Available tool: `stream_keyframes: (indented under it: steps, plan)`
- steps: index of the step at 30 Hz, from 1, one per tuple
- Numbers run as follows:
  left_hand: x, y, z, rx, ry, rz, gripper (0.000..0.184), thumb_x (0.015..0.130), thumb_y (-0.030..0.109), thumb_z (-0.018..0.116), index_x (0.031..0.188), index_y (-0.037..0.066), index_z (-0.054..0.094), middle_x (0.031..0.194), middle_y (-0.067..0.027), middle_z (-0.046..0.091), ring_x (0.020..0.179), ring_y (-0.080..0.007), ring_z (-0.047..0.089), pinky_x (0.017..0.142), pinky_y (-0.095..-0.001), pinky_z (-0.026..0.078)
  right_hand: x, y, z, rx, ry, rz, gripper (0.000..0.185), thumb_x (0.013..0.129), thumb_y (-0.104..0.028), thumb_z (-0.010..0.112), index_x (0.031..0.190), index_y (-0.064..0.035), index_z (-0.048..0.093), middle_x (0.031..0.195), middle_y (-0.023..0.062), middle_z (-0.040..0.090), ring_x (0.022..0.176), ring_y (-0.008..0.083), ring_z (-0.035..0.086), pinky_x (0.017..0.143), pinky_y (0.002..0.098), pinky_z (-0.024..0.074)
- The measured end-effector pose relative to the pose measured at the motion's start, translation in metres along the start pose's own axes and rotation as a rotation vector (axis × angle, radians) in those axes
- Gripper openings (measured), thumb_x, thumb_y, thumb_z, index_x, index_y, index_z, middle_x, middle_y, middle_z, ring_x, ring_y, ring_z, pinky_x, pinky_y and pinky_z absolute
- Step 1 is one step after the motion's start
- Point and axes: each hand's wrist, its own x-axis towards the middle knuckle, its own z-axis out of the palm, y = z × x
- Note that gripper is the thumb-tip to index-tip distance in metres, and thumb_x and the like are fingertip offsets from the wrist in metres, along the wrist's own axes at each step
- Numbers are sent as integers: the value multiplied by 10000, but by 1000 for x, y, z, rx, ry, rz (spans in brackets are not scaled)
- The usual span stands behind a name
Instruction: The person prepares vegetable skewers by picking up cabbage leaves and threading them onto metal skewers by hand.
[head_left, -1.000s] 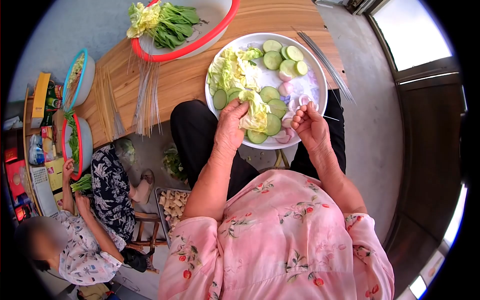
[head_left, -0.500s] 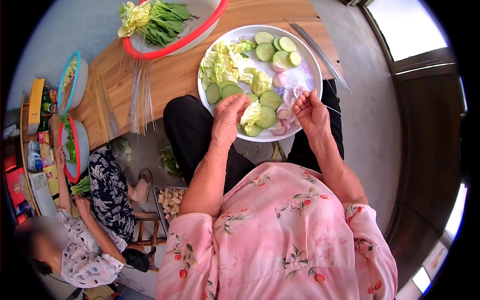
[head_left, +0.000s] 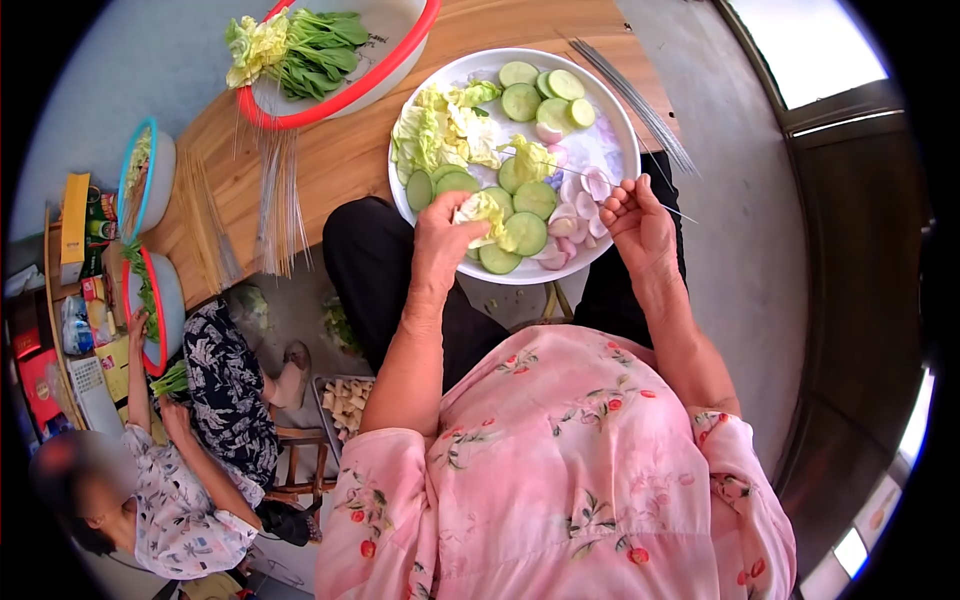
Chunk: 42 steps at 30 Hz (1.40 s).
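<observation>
My left hand [head_left: 440, 245] pinches a pale yellow-green cabbage leaf piece [head_left: 483, 212] over the near left part of a round white tray [head_left: 396, 200]. In my right hand [head_left: 640, 225], the fingers are closed on a thin metal skewer [head_left: 682, 213], which slants up and left across the tray. Near its far end is another cabbage piece [head_left: 532, 160]; whether it is threaded on, I cannot tell. The tray holds green-rimmed cucumber slices [head_left: 526, 233], pinkish onion pieces [head_left: 565, 225] and a cabbage leaf heap [head_left: 435, 130].
More skewers [head_left: 640, 105] lie on the wooden table [head_left: 500, 22] right of the tray, with further bundles [head_left: 280, 200] to the left. A red-rimmed basin [head_left: 400, 60] holds leafy greens [head_left: 315, 55]. At left, a co-worker [head_left: 190, 500] sits handling greens beside another basin [head_left: 170, 300].
My left hand has moved slightly left and down with the cabbage piece. My right hand has shifted a little right, and the skewer now shows clearly across the tray.
</observation>
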Motion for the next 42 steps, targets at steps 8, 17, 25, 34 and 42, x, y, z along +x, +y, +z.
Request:
stream_keyframes:
  steps: [8, 17, 25, 34, 42]
  plan:
    - [1, 17, -5, -424, 249, -118, 295, 770, -16, 599, 1056, -28, 526, 905, -100, 624, 757, -130, 594, 636, -224, 461, -22, -10, 17, -152, -157, -75, 319, 955, -278, 426, 835, -9, 548, 706, 82, 573, 615, 178, 560, 611, 303, 490]
    - [14, 1, -9, -658, 214, -36, 287, 806, 1, 568, 1087, -24, 513, 954, -108, 611, 827, -165, 609, 669, -248, 499, -25, 0, 14, -277, -168, -88, 315, 948, -276, 444, 824, -9, 554, 710, 86, 594, 592, 189, 571, 578, 306, 485]
    - [9, 7, -8, -697, 189, -47, 269, 832, 12, 544, 1097, -11, 506, 1012, -102, 595, 878, -182, 607, 735, -310, 521, -22, 10, 12, -256, -137, -75, 321, 934, -279, 477, 828, 8, 578, 704, 93, 601, 577, 181, 582, 570, 299, 500]
    - [-1, 23, -4, -681, 113, -107, 409, 842, -27, 507, 1242, -8, 428, 1144, -110, 554, 1029, -211, 557, 864, -352, 469, -23, 15, 15, -260, -106, -76, 307, 954, -264, 431, 840, -3, 544, 726, 87, 588, 603, 184, 561, 599, 310, 488]
    - [-3, 15, -7, -614, 64, -48, 507, 775, -120, 506, 1264, -22, 416, 1126, -115, 566, 1012, -204, 565, 862, -326, 468, -23, 19, 12, -201, -101, -37, 308, 957, -269, 425, 835, -11, 542, 729, 83, 587, 610, 184, 560, 608, 315, 491]
